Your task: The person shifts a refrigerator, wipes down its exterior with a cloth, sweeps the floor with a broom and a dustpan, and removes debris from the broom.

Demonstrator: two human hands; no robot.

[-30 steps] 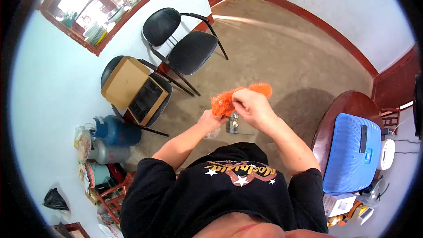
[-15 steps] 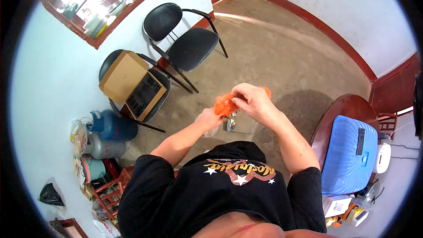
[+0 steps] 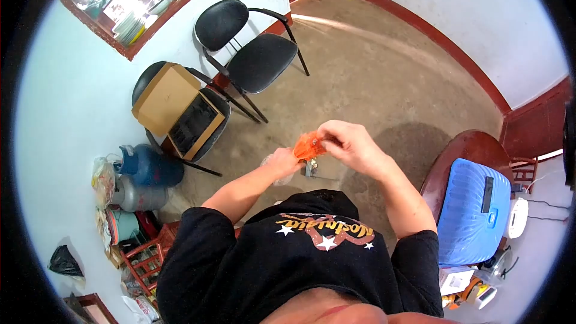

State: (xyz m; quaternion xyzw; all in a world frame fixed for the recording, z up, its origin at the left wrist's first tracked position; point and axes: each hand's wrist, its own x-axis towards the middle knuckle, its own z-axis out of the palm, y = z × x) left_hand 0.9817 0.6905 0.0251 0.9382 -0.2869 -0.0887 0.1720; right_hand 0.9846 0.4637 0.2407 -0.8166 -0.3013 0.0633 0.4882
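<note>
A crumpled orange plastic bag (image 3: 308, 146) is stretched between my two hands, in front of my chest. My left hand (image 3: 283, 161) is closed around its lower left end, and some clear plastic (image 3: 268, 159) shows beside that hand. At the bag's right side, my right hand (image 3: 348, 144) pinches the orange film between thumb and fingers. Below the bag, partly hidden by it, small shiny items (image 3: 311, 168) lie by a greyish flat surface (image 3: 327, 170); their kind is too small to make out.
Two black chairs stand ahead left, one (image 3: 262, 63) bare, the other bearing an open cardboard box (image 3: 171, 99). Gas cylinders (image 3: 152, 165) stand at the left wall. On the right, a blue plastic case (image 3: 474, 213) rests on a round red-brown table (image 3: 465, 144).
My right hand has shifted slightly down and right. The orange bag is bunched up shorter, and its end no longer sticks out past my right hand.
</note>
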